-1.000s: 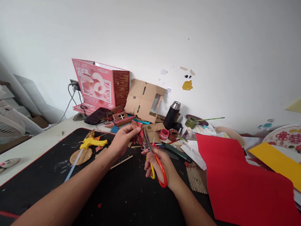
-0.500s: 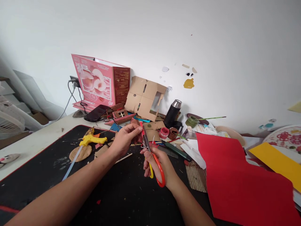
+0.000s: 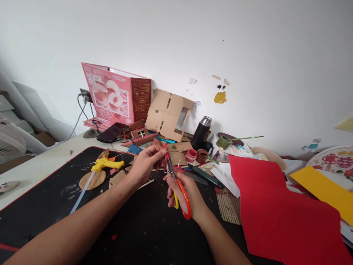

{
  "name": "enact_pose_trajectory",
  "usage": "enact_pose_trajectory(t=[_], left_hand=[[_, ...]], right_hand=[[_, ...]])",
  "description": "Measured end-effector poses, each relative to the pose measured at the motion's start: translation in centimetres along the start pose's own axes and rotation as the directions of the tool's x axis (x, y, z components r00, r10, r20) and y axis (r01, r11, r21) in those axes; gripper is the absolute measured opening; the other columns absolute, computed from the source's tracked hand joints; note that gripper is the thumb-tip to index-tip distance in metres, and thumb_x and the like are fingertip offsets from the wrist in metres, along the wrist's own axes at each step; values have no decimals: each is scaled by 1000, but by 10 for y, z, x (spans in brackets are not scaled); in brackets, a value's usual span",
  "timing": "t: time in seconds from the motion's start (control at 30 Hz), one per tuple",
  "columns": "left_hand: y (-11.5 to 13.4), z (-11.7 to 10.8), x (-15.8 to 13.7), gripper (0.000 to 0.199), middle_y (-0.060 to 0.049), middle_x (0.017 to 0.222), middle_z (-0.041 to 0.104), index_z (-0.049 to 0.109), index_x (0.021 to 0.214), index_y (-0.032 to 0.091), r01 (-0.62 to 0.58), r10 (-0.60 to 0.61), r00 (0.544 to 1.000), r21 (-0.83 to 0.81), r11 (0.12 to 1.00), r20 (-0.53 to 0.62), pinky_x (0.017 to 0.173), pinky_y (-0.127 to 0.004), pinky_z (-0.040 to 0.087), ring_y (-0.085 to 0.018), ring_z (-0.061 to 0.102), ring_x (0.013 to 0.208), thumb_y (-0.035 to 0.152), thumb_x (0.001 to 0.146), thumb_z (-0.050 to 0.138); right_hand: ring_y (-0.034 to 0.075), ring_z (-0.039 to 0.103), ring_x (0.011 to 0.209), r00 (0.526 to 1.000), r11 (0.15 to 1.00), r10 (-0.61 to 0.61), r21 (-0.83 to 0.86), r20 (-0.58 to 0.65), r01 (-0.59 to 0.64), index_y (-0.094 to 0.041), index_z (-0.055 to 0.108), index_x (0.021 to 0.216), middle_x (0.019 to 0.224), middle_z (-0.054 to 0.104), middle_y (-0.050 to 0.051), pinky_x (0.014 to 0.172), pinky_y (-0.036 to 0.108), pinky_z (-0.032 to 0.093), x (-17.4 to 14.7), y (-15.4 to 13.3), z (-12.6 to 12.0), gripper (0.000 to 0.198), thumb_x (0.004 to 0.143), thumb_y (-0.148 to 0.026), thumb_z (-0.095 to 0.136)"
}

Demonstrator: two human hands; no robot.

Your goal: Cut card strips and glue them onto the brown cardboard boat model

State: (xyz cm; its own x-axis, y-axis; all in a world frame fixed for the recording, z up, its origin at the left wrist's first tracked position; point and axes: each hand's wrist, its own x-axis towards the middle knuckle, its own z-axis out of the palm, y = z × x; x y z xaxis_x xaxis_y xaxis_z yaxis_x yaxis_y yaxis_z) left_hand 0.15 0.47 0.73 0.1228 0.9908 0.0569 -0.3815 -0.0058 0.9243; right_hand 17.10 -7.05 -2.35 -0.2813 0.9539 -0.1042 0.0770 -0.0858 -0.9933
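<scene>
My right hand [image 3: 183, 193] grips a pair of scissors [image 3: 187, 206] with one orange-red and one yellow handle. Their blades point up and away, meeting a small piece of red paper [image 3: 166, 149]. Between thumb and fingertips, my left hand [image 3: 147, 163] pinches that red piece just left of the blades. How far apart the blades stand is hard to see. Behind the scissors, small red and white scraps lie on the black mat [image 3: 138, 228]. A large red paper sheet [image 3: 264, 206] lies to the right.
On the left a yellow glue gun [image 3: 107, 162] rests by a round wooden slice [image 3: 93, 180]. At the back stand a pink box [image 3: 110, 95], a cardboard piece [image 3: 171, 110], a black thermos [image 3: 201, 132] and paint jars [image 3: 191, 155]. A stick panel [image 3: 228, 208] lies right of my hand.
The whole view has shifted slightly to the left. Both hands keep nearly the same pose, with the scissors at the red piece.
</scene>
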Motion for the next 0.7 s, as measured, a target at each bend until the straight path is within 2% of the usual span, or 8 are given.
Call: enact_pose_trajectory(t=[0.43,0.7], left_hand=[[1,2,-2,54,4,53,62,67,74,18,-19,19,999,-27,999,-30,43,-20,34,-8,50,43,59,59,100],[0,0,-1,49,4,58,64,67,77,19,-15,14,1000,-52,999,-8,43,-20,34,-9,52,46,55,65,98]], right_hand=[[12,60,40,1000,1000,-18,16,-24,18,-19,65,110,65,59,-6,43,22,46,-1,-3,3,64,91,-81,67],[14,62,42,982,990,-81,103,-169,100,-20,61,102,63,59,-7,44,23,51,1,-16,4,63,86,-80,72]])
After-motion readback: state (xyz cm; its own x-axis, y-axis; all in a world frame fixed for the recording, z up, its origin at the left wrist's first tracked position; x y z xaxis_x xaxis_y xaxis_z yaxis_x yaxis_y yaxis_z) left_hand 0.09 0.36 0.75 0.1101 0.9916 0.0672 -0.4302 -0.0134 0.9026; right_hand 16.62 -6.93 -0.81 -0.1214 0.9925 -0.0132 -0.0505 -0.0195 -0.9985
